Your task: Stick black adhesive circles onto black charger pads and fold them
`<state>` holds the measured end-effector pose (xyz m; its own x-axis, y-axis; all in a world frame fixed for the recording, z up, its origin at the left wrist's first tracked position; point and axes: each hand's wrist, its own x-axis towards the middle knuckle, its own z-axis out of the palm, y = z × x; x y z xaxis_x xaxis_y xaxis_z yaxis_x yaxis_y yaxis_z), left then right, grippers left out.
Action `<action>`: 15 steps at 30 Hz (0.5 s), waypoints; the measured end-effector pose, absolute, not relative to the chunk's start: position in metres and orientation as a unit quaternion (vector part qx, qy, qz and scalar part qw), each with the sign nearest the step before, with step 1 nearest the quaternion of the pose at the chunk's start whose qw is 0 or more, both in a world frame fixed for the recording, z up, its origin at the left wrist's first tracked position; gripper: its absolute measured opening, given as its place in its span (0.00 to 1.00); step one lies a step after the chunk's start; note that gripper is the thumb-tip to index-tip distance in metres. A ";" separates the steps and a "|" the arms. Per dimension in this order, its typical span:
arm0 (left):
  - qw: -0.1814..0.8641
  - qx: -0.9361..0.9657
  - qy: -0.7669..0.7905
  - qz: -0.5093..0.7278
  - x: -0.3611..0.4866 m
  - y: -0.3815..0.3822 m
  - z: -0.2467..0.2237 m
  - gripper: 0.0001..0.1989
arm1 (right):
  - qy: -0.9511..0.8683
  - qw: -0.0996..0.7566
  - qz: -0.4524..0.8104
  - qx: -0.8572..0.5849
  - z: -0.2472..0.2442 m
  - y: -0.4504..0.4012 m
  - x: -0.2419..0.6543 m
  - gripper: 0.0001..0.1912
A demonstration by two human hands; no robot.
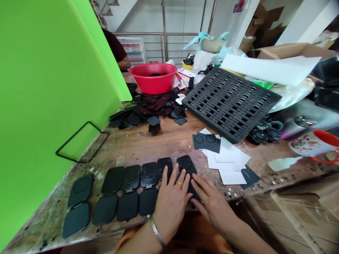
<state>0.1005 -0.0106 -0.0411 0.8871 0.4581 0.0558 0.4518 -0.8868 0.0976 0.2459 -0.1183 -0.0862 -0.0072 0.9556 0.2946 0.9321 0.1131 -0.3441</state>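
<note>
My left hand [172, 197] lies with fingers stretched out over a black hinged two-panel piece [164, 165], covering its lower half. A ring and a bracelet show on this hand. Close beside it, my right hand [212, 201] rests its extended fingers on the lower panel of the rightmost black hinged piece [186, 163]; the thumb lies near that panel's lower edge. Further left, several similar pieces lie unfolded in a row, among them one with a ribbed upper panel [148, 174] and one at the far left with a ring-marked panel [81, 188].
A green partition [53, 88] borders the left, with a black wire frame [86, 160] against it. Behind lie a pile of black panels [148, 109] and a red basin [153, 79]. To the right are white cards [225, 158], a slotted black foam tray [230, 98] and a mug [307, 143].
</note>
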 end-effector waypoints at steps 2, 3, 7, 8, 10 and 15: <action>0.046 0.971 0.232 0.039 0.100 -0.010 -0.042 0.23 | -0.709 0.230 0.030 -0.666 -0.086 -0.117 0.242 0.24; 0.049 0.970 0.233 0.041 0.099 -0.010 -0.042 0.23 | -0.708 0.232 0.034 -0.666 -0.085 -0.117 0.240 0.24; 0.053 0.962 0.260 0.057 0.084 -0.008 -0.041 0.24 | -0.707 0.237 0.052 -0.664 -0.081 -0.115 0.232 0.24; 0.044 0.958 0.275 0.062 0.078 -0.006 -0.040 0.25 | -0.708 0.236 0.055 -0.663 -0.080 -0.114 0.230 0.24; 0.021 0.950 0.304 0.068 0.063 -0.002 -0.038 0.25 | -0.711 0.234 0.058 -0.660 -0.077 -0.111 0.227 0.23; -0.006 0.938 0.342 0.061 0.028 0.001 -0.045 0.23 | -0.707 0.235 0.064 -0.664 -0.073 -0.104 0.227 0.21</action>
